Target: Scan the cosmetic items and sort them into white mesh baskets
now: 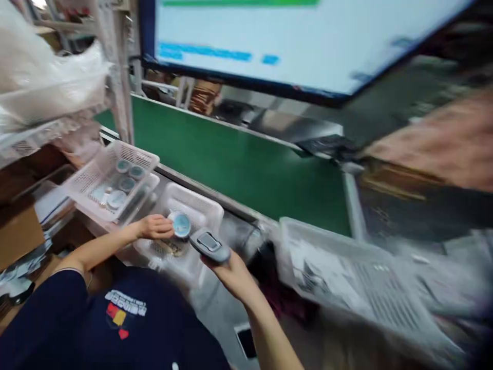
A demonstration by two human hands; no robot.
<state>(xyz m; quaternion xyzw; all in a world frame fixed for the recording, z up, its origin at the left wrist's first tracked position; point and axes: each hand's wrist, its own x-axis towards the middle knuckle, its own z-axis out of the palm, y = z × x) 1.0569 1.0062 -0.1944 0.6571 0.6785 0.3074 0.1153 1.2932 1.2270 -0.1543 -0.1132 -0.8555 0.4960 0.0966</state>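
My left hand (154, 227) pinches the edge of a round tub with a light-blue label (181, 224), held over a white plastic basket (213, 208). In my right hand (234, 270) is a grey handheld scanner (210, 244), its head close to the tub and apart from it. Fingers of the right hand are mostly hidden beneath the scanner. Under the tub, the basket's contents are partly covered by it and my hand. Further left, a second white basket (87, 180) contains several similar round tubs (127, 184).
A green conveyor belt (231, 159) runs behind the baskets, below a large monitor (246, 31). To the right stands a blurred white basket (327, 241) with packets. Plastic-wrapped goods (50, 77) sit on the left shelf. A cardboard box (19, 234) lies lower left.
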